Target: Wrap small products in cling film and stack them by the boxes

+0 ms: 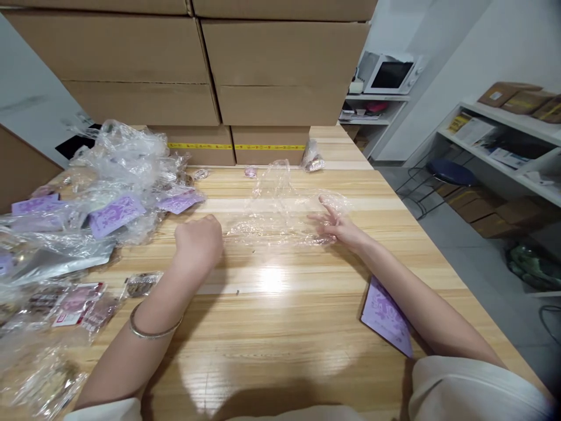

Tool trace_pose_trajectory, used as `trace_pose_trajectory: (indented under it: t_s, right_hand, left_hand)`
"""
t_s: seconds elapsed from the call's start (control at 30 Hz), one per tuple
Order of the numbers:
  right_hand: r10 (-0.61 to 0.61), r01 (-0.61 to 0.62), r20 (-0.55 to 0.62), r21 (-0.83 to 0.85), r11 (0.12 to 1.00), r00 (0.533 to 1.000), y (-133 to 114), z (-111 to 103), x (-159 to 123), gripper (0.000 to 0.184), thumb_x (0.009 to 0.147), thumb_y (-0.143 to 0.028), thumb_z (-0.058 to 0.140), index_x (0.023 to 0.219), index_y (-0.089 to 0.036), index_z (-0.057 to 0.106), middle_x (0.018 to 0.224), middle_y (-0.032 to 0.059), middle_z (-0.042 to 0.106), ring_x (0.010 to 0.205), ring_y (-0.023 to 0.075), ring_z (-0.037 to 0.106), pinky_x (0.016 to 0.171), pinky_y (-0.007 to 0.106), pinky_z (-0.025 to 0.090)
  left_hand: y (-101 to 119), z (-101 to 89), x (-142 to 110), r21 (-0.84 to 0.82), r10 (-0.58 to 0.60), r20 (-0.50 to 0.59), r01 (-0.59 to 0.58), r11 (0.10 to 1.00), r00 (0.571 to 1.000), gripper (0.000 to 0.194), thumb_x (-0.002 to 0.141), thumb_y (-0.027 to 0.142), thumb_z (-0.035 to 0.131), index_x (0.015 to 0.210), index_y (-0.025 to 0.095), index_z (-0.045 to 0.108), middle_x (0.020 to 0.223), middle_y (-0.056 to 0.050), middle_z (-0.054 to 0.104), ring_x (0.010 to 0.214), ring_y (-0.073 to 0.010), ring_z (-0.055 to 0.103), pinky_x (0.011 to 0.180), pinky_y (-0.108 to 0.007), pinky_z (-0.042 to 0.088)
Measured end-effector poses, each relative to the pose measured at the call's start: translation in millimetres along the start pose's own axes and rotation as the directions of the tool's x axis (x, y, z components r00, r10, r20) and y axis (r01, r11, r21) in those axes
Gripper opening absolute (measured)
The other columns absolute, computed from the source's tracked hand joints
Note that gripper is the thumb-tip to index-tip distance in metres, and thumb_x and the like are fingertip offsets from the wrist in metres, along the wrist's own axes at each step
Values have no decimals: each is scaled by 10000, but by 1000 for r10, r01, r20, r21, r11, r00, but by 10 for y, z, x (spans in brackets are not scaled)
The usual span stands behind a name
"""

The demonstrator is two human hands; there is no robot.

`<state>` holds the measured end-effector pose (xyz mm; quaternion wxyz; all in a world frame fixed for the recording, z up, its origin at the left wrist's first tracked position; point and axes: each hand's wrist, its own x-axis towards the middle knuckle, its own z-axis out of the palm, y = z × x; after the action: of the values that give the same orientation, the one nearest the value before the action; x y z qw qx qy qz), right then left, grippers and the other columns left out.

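Observation:
My left hand (199,240) rests on the wooden table (280,327) as a loose fist, knuckles up, and whatever is inside it is hidden. It lies just right of a heap of clear plastic bags (109,175) with purple cards (114,214). My right hand (335,225) has its fingers spread and touches the right edge of a crumpled clear plastic sheet (280,213) lying flat between both hands. A silver bangle (153,330) circles my left wrist.
Stacked cardboard boxes (210,76) wall off the table's far side. A purple card (388,316) lies under my right forearm. Small packets (74,304) sit at the left front. To the right are shelves (504,140), a stool (451,173) and a microwave (392,73).

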<state>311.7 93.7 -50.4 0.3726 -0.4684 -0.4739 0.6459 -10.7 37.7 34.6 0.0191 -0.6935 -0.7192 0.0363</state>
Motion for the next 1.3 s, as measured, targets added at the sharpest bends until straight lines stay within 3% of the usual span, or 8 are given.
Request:
trace_pose_trajectory:
  t_s: [0.17,0.33,0.47,0.57,0.83,1.0,1.17,1.3]
  right_hand:
    - [7,-1,87,-64,998,996,-7,-19,-25,1053,711,-65,672,1544,-440,149,1418,58,566,640,82,594,536,211,495]
    - [-9,21,121,-94,995,993,-18,-27,-35,1050,711,-78,683,1537,-452,153,1455,35,537,590,55,558,477,174,444]
    - [-25,24,-21,-60,998,999,37,-49,56,877,745,-154,706,1495,-393,320,1372,33,606,637,81,598,578,226,534]
    - [30,-35,-197,-25,999,980,78,-82,155,467,800,-285,685,1255,-237,593,1232,84,672,686,119,635,655,284,579]
    - [-46,19,-131,-198,980,990,58,3,54,172,790,-340,735,802,-195,644,857,60,725,793,172,667,726,291,549]
    - [-71,33,-152,-239,970,986,14,79,-16,177,873,-352,628,946,-225,528,804,-7,694,383,75,481,359,231,407]
    - [-39,-46,-172,-465,884,984,-80,98,-110,202,926,-347,531,1089,-228,513,788,22,717,304,96,449,274,250,321]
    - [-10,-143,-204,-722,677,979,-157,65,-173,280,940,-279,477,1201,-194,529,564,15,638,360,179,523,389,301,403]
  left_hand:
    - [169,-21,52,115,238,-148,-222,968,960,373,936,200,323,1071,63,643,1080,-244,631,1029,-345,613,825,-441,493]
    - [305,208,175,-165,552,-22,-548,820,833,458,999,325,364,1386,108,478,1507,-189,410,1375,-296,419,1118,-423,341]
    - [371,359,107,-244,476,220,-424,872,852,670,975,541,402,1521,165,313,1615,-211,182,1480,-412,183,1129,-554,278]
    - [434,362,19,-204,361,338,-307,930,869,726,956,594,409,1529,161,301,1600,-258,171,1451,-474,211,1071,-588,330]
    - [540,243,-164,-53,372,279,-372,927,885,576,985,526,375,1349,111,537,1191,-251,644,1083,-370,638,848,-449,503]
    - [570,92,-193,-163,512,193,-487,858,837,419,1013,407,343,1030,142,667,850,-120,699,769,-246,675,719,-366,513]
    - [575,284,7,-140,497,-72,-502,853,865,398,1013,304,335,1135,70,632,1130,-200,635,1090,-305,593,920,-435,478]
    - [493,641,158,-254,423,40,-400,881,905,718,976,572,365,1474,55,361,1518,-270,358,1412,-409,321,1095,-540,344]
